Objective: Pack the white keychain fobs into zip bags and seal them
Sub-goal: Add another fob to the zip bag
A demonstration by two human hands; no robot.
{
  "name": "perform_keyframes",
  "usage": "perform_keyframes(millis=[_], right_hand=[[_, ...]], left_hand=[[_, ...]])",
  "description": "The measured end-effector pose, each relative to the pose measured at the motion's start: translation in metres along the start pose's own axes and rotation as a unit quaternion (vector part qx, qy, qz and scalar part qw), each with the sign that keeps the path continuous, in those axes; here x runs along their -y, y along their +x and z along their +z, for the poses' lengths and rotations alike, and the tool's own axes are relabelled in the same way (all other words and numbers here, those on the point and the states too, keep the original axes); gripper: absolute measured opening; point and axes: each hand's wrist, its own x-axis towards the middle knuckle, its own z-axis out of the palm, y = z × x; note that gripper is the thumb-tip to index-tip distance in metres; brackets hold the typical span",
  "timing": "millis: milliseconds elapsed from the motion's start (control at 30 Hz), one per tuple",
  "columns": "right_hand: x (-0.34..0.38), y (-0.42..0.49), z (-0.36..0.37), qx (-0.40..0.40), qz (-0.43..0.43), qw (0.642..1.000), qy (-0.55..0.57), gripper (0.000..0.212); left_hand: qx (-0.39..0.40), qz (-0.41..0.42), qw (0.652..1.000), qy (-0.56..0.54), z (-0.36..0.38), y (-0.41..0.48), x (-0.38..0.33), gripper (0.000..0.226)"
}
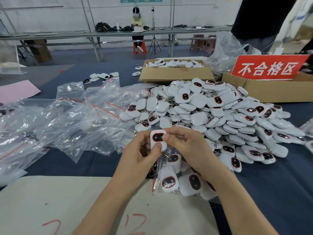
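Both hands (162,146) pinch one white fob (158,139) between them.

A heap of fobs (211,116) is piled on the bench (84,167), zip bags (67,116) spread left of it, two cardboard boxes (174,72) behind.

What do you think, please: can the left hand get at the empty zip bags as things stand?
Probably yes: the zip bags lie on the table just left of the left hand with nothing between. It holds a fob with the right hand, though.
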Motion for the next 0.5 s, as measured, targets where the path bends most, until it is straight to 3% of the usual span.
perform_keyframes(millis=[267,367,500], right_hand=[[0.006,0.0,-0.002,-0.003,-0.002,1.0,-0.007,0.018],[0.01,-0.003,0.0,0.031,-0.03,0.999,-0.008,0.026],[0.011,-0.007,0.002,0.032,-0.052,0.998,-0.016,0.012]], left_hand=[[-0.043,0.014,0.999,0.013,0.001,0.001,0.002,0.015],[-0.088,0.064,0.985,0.134,0.0,0.003,0.007,0.011],[-0.106,0.164,0.94,0.279,0.0,-0.001,0.009,0.008]])
